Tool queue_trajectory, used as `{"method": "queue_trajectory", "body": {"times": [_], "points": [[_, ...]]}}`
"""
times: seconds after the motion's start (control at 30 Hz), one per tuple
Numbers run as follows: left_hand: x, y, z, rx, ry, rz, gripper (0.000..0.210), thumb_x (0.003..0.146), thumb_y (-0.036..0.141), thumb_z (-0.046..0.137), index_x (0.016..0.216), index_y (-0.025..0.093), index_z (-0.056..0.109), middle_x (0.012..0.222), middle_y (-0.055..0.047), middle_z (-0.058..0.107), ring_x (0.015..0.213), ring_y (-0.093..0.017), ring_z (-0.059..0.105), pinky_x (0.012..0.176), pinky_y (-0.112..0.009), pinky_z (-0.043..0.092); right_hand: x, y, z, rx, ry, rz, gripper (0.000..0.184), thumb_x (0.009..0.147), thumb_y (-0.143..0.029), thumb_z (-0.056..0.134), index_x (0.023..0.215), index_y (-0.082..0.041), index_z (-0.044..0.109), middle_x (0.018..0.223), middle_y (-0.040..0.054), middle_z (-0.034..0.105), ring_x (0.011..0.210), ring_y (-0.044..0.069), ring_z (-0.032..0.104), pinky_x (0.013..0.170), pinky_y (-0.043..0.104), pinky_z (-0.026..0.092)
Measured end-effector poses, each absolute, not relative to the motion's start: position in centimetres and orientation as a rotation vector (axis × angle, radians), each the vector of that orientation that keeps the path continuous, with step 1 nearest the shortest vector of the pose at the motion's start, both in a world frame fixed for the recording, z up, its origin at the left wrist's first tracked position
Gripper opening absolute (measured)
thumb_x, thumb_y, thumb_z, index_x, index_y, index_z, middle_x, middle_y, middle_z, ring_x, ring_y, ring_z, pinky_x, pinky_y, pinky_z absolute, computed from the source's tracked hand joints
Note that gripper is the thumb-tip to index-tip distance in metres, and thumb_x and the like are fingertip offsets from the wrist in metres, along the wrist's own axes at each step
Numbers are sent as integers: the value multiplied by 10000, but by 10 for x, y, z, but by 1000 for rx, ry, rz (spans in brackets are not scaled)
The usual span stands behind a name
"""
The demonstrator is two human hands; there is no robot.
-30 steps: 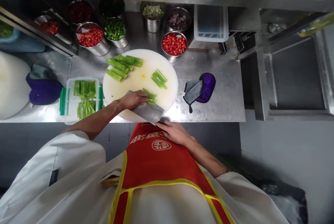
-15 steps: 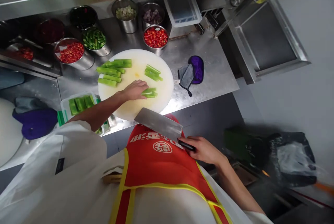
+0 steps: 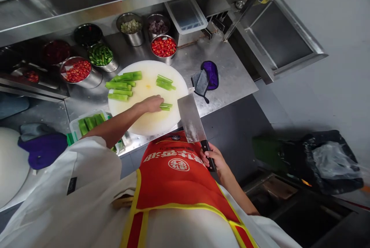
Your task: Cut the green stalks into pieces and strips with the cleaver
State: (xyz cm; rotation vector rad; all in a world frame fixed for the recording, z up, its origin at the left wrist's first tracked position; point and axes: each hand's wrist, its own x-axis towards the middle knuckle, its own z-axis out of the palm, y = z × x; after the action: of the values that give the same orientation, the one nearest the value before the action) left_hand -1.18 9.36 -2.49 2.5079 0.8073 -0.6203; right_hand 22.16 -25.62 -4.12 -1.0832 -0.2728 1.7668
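Note:
On the round white cutting board (image 3: 144,121), my left hand (image 3: 152,104) is closed over a small bunch of green celery pieces (image 3: 165,106), whose ends stick out to the right of the fingers. My right hand (image 3: 216,157) grips the black handle of a cleaver (image 3: 190,119). Its broad blade points up and left, in front of my apron and off the board's lower right edge. Another few thin celery pieces (image 3: 165,82) lie at the upper right of the board. Thicker celery lengths (image 3: 121,86) are piled at its left.
Metal pots of cut red chillies (image 3: 163,47), green chillies (image 3: 100,54) and other diced food line the counter behind the board. A purple and grey cloth (image 3: 206,80) lies to the right. A plastic box of celery (image 3: 89,123) sits under my left forearm.
The cleaver has swung from pointing left across my apron to a steeper angle, its blade now nearer the board's right edge. My left hand stays at the celery. The view has shifted slightly.

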Motion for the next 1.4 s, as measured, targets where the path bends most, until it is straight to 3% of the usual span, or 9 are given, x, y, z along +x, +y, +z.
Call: {"method": "queue_trajectory", "body": {"times": [0.2, 0.4, 0.6, 0.9, 1.17, 1.23, 1.4], "points": [[-17, 97, -26, 2511, 840, -582, 271, 890, 297, 507, 1122, 205, 613, 1159, -102, 680, 1025, -264, 643, 801, -329, 493, 218, -248, -51, -1023, -252, 1767, 360, 713, -340, 789, 908, -228, 507, 586, -74, 552, 339, 56, 365, 311, 165, 322], [-7, 125, -34, 2521, 760, -639, 295, 835, 318, 550, 1088, 218, 664, 1130, -84, 697, 990, -251, 653, 818, -315, 505, 215, -247, -55, -1028, -261, 1731, 337, 720, -316, 780, 920, -211, 529, 597, -58, 583, 351, 65, 411, 305, 159, 321], [0, 162, -47, 2564, 770, -340, 354, 899, 347, 524, 1152, 162, 689, 1128, -121, 701, 1029, -247, 651, 940, -365, 509, 213, -248, -60, -1063, -234, 1718, 337, 711, -330, 786, 909, -196, 548, 608, -40, 611, 347, 60, 411, 298, 156, 311], [-2, 180, -55, 2552, 880, -36, 363, 937, 432, 526, 1062, 161, 733, 1044, -138, 700, 998, -264, 649, 943, -438, 530, 214, -250, -65, -1061, -217, 1714, 326, 730, -344, 788, 918, -193, 568, 605, -40, 591, 352, 58, 401, 310, 160, 306], [-1, 175, -38, 2518, 1040, 240, 382, 989, 342, 458, 1105, 106, 734, 1105, -147, 668, 1095, -287, 598, 1035, -480, 458, 214, -244, -62, -1076, -188, 1733, 352, 710, -342, 796, 918, -202, 549, 605, -47, 595, 359, 59, 400, 313, 159, 305], [0, 177, -34, 2422, 1087, 254, 361, 975, 338, 492, 1116, 102, 725, 1102, -134, 680, 1060, -267, 614, 1004, -447, 478, 214, -243, -62, -1082, -180, 1738, 358, 707, -346, 796, 922, -203, 549, 604, -48, 597, 359, 61, 403, 313, 160, 304], [-3, 174, -32, 2155, 1063, -31, 307, 862, 421, 654, 1018, 171, 737, 901, -47, 735, 736, -194, 650, 692, -324, 527, 213, -242, -61, -1073, -167, 1741, 369, 703, -350, 788, 947, -206, 553, 609, -43, 606, 355, 68, 406, 311, 169, 303]]}}
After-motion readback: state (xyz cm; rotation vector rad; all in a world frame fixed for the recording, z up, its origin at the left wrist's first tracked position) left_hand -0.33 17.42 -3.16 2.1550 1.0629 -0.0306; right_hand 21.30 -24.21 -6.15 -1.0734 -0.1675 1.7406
